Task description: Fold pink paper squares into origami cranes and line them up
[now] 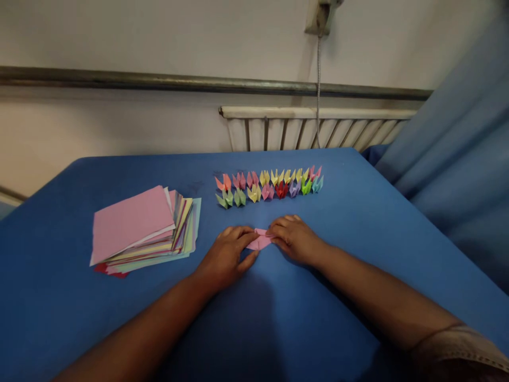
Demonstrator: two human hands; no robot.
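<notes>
A small piece of folded pink paper (260, 242) lies on the blue table between my two hands. My left hand (227, 257) grips its left end, with the thumb below and the fingers over the top. At the right end, my right hand (296, 239) has its fingers closed on the paper, pressing it near the table. Parts of the paper are hidden under the fingers. Just beyond the hands stand two rows of folded paper cranes in several colours, among them a red crane (281, 190) and a light green crane (239, 197).
To the left sits a thick, uneven stack of coloured paper (133, 223) with a pink sheet on top. Behind the blue table (338, 318) are a wall with a metal rail (167, 81) and a radiator (318, 113). A blue curtain (457, 132) hangs at the right. A cord (318, 69) runs down the wall.
</notes>
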